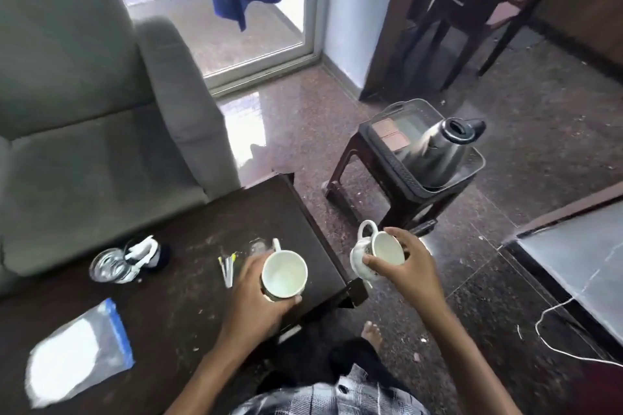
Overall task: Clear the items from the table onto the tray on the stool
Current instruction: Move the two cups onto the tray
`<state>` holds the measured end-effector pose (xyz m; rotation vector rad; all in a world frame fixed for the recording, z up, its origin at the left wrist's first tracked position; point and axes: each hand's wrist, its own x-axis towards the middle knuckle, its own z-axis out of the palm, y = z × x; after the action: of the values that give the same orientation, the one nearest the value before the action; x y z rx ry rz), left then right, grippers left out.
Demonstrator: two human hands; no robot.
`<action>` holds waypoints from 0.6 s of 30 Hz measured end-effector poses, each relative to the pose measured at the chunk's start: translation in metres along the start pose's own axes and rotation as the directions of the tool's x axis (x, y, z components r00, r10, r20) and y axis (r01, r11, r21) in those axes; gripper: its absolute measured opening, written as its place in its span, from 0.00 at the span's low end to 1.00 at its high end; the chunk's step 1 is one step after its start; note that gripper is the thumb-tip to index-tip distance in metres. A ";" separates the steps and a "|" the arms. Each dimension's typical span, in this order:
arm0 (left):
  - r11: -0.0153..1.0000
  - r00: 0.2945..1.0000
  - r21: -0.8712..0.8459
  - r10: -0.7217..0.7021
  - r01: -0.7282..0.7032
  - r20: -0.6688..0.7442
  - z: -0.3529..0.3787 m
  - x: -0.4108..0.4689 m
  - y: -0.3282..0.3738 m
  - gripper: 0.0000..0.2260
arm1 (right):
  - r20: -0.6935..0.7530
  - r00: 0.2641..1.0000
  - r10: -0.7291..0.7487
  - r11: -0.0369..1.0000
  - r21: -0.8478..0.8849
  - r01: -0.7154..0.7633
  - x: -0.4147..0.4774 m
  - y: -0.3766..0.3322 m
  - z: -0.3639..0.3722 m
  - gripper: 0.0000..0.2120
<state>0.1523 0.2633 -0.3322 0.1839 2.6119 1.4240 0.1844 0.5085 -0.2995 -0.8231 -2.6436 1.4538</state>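
Tray (401,175) sits on the stool (340,172), which stands on the floor well apart from the table's far right corner. A steel flask (435,152) occupies the tray's near end; the far end appears free, so incoming items probably belong there.

Left hand (256,293): fingers and thumb wrapped round the body of the left cup (285,274), near the right edge of the table (202,212), close to its near right corner. Whether this cup is lifted or resting on the surface cannot be told.

Right hand (411,266): clamped from above on the rim of the right cup (384,249), handle pointing away. This cup is past the table's right edge, over the floor, between table and stool. A rim grip leaves the base clear for setting down.

One cup per hand suggests a single trip to the tray.

Not yet cleared: a zip bag (77,354) near the near left edge, a glass jar (108,264) toward the far left, and sachets (227,268) just beside the left hand.
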 end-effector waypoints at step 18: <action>0.998 0.994 0.018 0.064 -0.063 -0.091 0.221 0.117 0.181 0.32 | 0.004 0.999 -0.048 0.998 0.043 0.047 0.153 0.086 -0.200 0.33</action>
<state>0.0876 0.5640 -0.3075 0.2102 2.7139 1.4675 0.1418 0.7711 -0.2897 -0.7490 -2.6065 1.4974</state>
